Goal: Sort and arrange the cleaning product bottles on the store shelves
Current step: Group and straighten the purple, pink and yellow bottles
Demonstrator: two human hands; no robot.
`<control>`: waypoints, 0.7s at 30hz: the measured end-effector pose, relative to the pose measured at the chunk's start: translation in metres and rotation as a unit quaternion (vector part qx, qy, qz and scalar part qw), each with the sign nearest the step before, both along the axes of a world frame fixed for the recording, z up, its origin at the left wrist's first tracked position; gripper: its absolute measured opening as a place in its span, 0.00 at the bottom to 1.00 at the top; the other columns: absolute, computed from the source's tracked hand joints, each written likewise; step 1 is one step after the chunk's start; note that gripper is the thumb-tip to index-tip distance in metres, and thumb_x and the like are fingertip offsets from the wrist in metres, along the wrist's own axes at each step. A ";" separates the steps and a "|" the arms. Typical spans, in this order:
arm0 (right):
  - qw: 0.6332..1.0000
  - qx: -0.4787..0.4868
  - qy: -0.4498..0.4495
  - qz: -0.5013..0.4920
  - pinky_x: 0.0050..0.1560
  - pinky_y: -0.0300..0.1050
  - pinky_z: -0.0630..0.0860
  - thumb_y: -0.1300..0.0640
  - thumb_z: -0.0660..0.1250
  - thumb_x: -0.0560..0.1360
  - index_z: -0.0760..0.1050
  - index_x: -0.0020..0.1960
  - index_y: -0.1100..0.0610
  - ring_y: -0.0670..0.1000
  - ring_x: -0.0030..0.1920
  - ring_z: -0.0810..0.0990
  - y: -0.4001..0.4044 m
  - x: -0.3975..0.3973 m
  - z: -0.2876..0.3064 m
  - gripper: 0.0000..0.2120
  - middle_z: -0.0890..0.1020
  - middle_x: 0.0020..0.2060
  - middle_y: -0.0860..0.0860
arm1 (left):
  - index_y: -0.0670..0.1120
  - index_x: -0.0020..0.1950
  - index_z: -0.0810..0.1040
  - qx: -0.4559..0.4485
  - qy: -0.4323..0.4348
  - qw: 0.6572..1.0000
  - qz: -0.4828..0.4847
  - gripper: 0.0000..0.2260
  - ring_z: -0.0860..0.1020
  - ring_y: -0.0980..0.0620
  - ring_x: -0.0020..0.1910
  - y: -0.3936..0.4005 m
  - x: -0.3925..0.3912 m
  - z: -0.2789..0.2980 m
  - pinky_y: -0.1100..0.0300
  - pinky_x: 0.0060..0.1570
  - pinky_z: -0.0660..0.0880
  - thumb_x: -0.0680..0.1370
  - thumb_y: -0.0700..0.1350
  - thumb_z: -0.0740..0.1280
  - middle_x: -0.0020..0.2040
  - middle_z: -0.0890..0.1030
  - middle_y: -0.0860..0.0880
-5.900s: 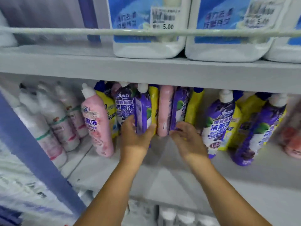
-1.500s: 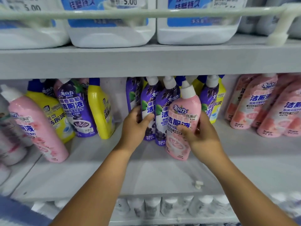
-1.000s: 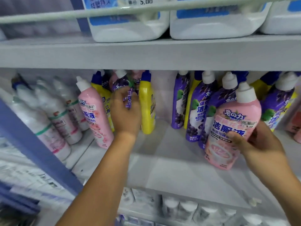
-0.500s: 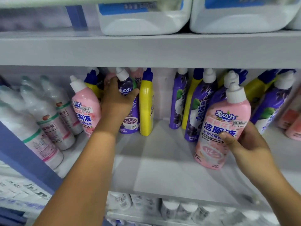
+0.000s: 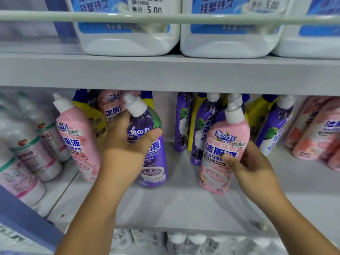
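My left hand (image 5: 127, 146) grips a purple bottle (image 5: 153, 161) with a white cap around its upper body, tilted and pulled forward on the grey middle shelf (image 5: 180, 205). My right hand (image 5: 248, 164) holds a pink bottle (image 5: 220, 140) by its lower right side, thumb across the label, its base on the shelf. A second pink bottle (image 5: 77, 142) leans at the left, with yellow bottles (image 5: 95, 122) and another pink one (image 5: 114, 105) behind my left hand. Purple and yellow bottles (image 5: 200, 126) stand at the back centre.
White bottles with green and pink bands (image 5: 27, 153) fill the left bay behind a blue upright (image 5: 24, 219). More pink bottles (image 5: 316, 131) stand far right. Large white jugs (image 5: 128, 34) sit on the upper shelf behind a rail (image 5: 184, 18). White-capped bottles (image 5: 184, 242) line the shelf below.
My left hand has drawn the purple bottle forward and down out of the left group. My right hand still holds the pink bottle, now closer to the shelf centre.
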State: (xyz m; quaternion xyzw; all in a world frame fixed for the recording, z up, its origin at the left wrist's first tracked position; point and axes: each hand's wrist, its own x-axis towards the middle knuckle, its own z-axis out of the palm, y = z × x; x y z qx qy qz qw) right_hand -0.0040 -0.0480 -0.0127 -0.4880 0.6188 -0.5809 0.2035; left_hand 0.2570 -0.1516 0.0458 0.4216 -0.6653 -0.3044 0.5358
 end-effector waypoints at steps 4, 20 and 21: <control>0.999 -0.007 -0.033 0.038 0.56 0.52 0.82 0.40 0.74 0.69 0.79 0.59 0.43 0.49 0.55 0.85 0.010 -0.011 0.002 0.19 0.86 0.54 0.46 | 0.61 0.54 0.78 0.048 0.021 0.996 -0.069 0.19 0.83 0.56 0.51 0.008 -0.042 -0.009 0.51 0.55 0.80 0.65 0.58 0.75 0.53 0.84 0.55; 0.997 -0.029 -0.051 0.054 0.50 0.31 0.79 0.57 0.69 0.72 0.77 0.62 0.50 0.41 0.53 0.84 0.011 -0.018 -0.004 0.19 0.86 0.53 0.41 | 0.43 0.65 0.78 -0.171 0.014 0.985 0.003 0.13 0.76 0.53 0.63 -0.053 -0.083 -0.031 0.56 0.65 0.75 0.81 0.44 0.68 0.61 0.76 0.51; 0.997 -0.033 -0.052 0.054 0.51 0.32 0.80 0.58 0.68 0.72 0.77 0.63 0.51 0.41 0.53 0.84 0.010 -0.017 -0.005 0.19 0.86 0.53 0.41 | 0.43 0.61 0.79 -0.182 0.040 0.982 0.034 0.10 0.78 0.51 0.61 -0.056 -0.072 -0.031 0.54 0.62 0.77 0.81 0.42 0.68 0.59 0.77 0.49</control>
